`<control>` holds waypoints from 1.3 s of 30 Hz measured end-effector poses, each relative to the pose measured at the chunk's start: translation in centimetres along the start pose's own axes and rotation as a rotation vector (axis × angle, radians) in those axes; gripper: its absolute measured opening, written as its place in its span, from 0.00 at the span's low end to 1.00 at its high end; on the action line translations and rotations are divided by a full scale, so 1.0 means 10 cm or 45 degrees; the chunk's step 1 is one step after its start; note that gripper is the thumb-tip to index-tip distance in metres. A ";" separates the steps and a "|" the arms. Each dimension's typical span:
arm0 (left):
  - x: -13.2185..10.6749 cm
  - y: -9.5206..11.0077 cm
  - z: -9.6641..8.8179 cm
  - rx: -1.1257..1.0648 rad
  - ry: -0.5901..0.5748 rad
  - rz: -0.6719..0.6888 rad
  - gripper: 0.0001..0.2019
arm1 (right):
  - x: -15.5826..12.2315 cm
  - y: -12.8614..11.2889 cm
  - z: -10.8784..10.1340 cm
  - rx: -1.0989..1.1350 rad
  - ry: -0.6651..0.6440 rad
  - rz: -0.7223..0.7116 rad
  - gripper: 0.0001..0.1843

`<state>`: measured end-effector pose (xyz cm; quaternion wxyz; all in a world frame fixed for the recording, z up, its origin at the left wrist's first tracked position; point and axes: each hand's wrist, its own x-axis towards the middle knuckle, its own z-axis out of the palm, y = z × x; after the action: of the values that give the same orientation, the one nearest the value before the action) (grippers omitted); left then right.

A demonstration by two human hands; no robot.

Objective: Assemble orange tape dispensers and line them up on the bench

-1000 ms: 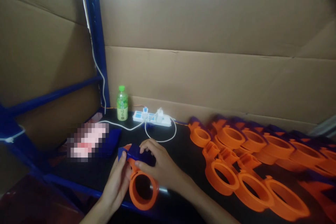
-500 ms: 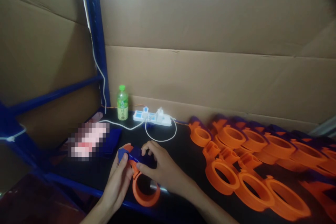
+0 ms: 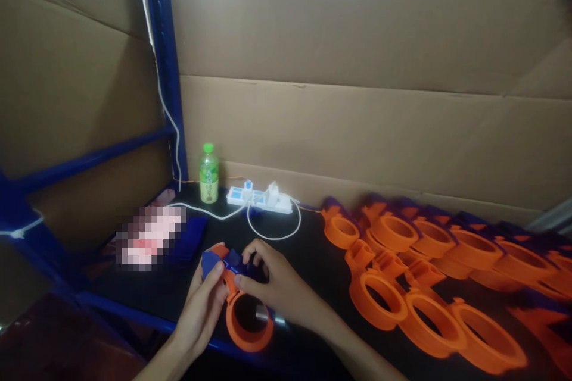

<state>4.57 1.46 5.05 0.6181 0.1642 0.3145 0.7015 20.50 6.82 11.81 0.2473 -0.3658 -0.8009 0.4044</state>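
Note:
An orange plastic ring [image 3: 249, 322] with a dark blue piece [image 3: 223, 262] at its top stands upright near the front edge of the black shelf [image 3: 308, 262]. My left hand [image 3: 201, 308] grips its left side, thumb pressed on the blue piece. My right hand [image 3: 274, 283] holds the top from the right, fingers curled over the blue piece.
Several orange rings [image 3: 415, 262] with blue parts lie in rows on the right. A green bottle [image 3: 208, 174] and a white power strip [image 3: 259, 198] with a looped cable stand at the back. Cardboard [image 3: 357, 101] walls the shelf; a blue upright [image 3: 163, 65] rises at left.
Both hands have shifted their grip slightly on the ring's blue piece; the ring has stayed in about the same place.

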 end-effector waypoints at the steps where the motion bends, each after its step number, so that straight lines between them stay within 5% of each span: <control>1: 0.00 0.00 0.00 0.006 -0.004 -0.006 0.26 | 0.00 0.01 0.00 0.022 -0.002 0.005 0.13; 14: -0.17 0.01 -0.01 0.021 -0.157 0.102 0.36 | 0.05 -0.01 0.14 0.776 0.032 0.111 0.16; 22: -0.17 0.01 -0.05 -0.001 -0.155 0.064 0.39 | 0.02 -0.09 0.14 0.865 0.027 0.183 0.19; 29: -0.18 0.04 -0.02 0.036 -0.216 0.061 0.37 | 0.03 -0.10 0.11 0.870 0.007 0.198 0.12; 32: -0.20 0.06 0.04 0.046 -0.180 0.081 0.37 | 0.03 -0.13 0.06 0.730 0.027 0.114 0.11; 36: -0.16 0.06 0.08 0.074 -0.093 0.082 0.33 | -0.12 -0.24 0.02 0.082 0.196 -0.073 0.12; 39: -0.09 0.02 0.06 0.040 0.000 0.111 0.29 | -0.33 -0.25 0.14 -0.436 0.239 -0.228 0.33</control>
<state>4.96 0.73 5.75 0.5843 0.1874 0.3179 0.7228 20.53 2.54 12.78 0.2901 -0.3658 -0.8607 0.2030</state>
